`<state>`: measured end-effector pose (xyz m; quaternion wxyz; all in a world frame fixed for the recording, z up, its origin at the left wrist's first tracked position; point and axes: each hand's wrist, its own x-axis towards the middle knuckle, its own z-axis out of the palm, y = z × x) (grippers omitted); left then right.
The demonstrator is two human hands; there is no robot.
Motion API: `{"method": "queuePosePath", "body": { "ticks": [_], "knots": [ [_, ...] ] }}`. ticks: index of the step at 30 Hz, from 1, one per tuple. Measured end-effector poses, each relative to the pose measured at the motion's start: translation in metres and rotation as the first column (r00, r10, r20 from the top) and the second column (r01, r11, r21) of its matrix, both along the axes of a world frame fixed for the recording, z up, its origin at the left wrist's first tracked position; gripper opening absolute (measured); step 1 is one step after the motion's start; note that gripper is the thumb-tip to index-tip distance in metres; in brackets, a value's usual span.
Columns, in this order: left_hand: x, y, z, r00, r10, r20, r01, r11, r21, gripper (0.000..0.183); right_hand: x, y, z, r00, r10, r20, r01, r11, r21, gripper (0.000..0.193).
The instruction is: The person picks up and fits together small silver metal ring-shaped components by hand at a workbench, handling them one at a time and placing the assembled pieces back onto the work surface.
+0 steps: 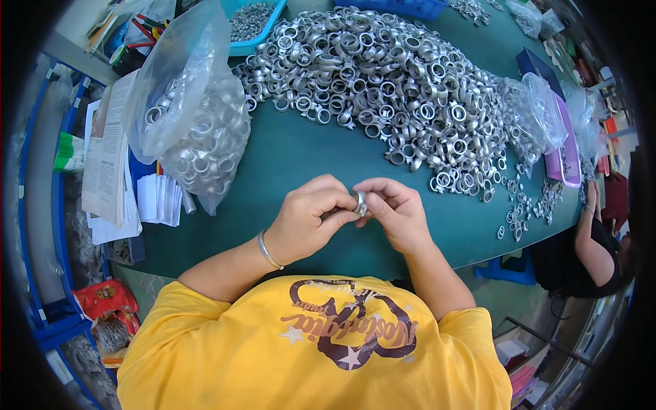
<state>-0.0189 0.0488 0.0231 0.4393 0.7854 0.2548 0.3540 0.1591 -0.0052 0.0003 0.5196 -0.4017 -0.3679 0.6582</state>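
Note:
Between my two hands, over the near part of the green table, is a small silver metal ring (360,203). My left hand (316,213) pinches it from one side with thumb and finger. From the other side my right hand (392,208) closes on it too, thumb and fingertips against the metal. The fingers cover much of the ring, so its details are hidden. Beyond my hands spreads a large heap of similar silver metal rings (369,75), many with a small lug on the side.
Left stands a clear plastic bag of rings (205,150), beside papers (109,150). Behind it is a blue tray (256,44) of small metal parts. Right are loose small parts (519,208), a purple basket (564,147) and another person's arm (589,225). The green table (287,150) curves around me.

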Motion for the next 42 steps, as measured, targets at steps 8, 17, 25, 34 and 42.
{"method": "queuePosePath", "body": {
  "ticks": [8,17,25,34,42],
  "knots": [
    [0.006,-0.001,-0.011,0.963,0.168,0.21,0.176,0.194,-0.965,0.016,-0.001,-0.003,0.009,0.83,-0.261,0.493,-0.142,0.755,0.64,0.019],
    [0.013,-0.003,-0.023,0.917,0.247,0.314,0.309,0.06,-0.949,0.024,0.058,0.02,-0.008,-0.151,-0.61,0.778,0.018,0.785,0.62,0.022],
    [0.017,0.002,-0.025,0.801,0.355,0.482,0.509,0.019,-0.861,0.033,0.057,0.021,-0.012,-0.15,-0.582,0.799,0.032,0.805,0.593,0.015],
    [0.01,-0.003,-0.058,0.7,0.336,0.63,0.656,0.046,-0.754,0.035,-0.009,-0.001,-0.006,0.468,-0.505,0.725,-0.217,0.73,0.648,0.022],
    [0.011,-0.009,-0.041,0.916,0.218,0.338,0.288,0.231,-0.929,0.03,-0.007,-0.015,0.006,0.928,-0.16,0.336,0.211,0.97,-0.12,0.011]
  ]
}}
